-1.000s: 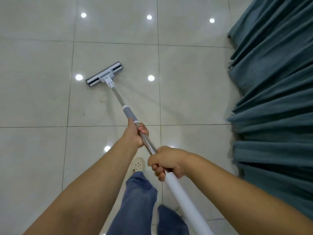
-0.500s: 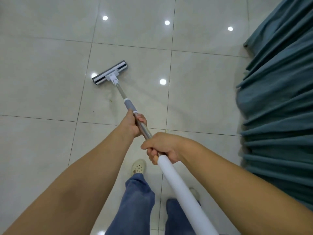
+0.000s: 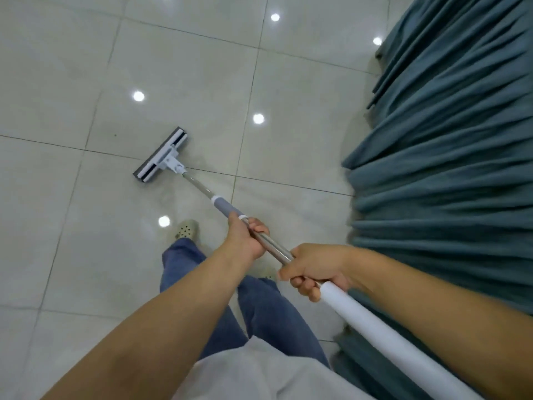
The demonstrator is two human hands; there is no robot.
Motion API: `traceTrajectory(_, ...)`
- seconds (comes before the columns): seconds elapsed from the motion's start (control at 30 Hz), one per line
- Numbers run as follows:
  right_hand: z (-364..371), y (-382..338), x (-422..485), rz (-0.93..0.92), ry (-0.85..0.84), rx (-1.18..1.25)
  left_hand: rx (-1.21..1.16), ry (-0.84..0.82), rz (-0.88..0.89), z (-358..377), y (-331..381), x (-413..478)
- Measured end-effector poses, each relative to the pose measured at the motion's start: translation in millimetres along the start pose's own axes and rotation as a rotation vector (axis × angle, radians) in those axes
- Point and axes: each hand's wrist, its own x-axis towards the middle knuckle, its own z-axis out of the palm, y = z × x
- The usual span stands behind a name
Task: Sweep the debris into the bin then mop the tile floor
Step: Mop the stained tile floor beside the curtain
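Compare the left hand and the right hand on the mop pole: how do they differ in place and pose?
The left hand grips the bare steel part of the mop pole just behind the grey sleeve, nearer the mop head; the right hand grips further back, where steel meets the white tube. The left hand's fingertips show on the pole's right side; the right hand's fingers curl under it. Both hold the same pole.

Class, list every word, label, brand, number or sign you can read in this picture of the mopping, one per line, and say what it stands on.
There is no readable text in this view.
The mop head, mop handle, tile floor, curtain, trousers and shoe show no lettering, numbers or logos.
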Motion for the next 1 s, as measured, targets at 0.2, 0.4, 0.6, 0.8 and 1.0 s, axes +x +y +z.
traceTrajectory(0.2, 5.0, 34.1, -37.7, 0.034, -0.049, -0.035, -0.077, 0.047, -0.047, -17.4, -43.8, -23.3)
traceTrajectory(0.4, -0.8, -17.4, -40.2, 0.066, -0.109, -0.042, -0.1, 0.036, -0.082, 4.6, 1.1, -36.5)
traceTrajectory(0.6, 19.8, -95.9, -13.6, 0.1, -0.107, -0.01, -0.09, 0.001, -0.066, 21.3, 84.0, -29.7)
traceTrajectory(0.8, 56.4, -264.4, 29.9, 0.026, -0.035, -0.091, -0.126, 0.012, 0.034, 59.4, 251.9, -24.7)
traceTrajectory(1.0, 106.9, -432.5, 92.9, -0.034, -0.038, -0.12, -0.211, -0.031, 0.18, 83.8, 431.2, -18.4)
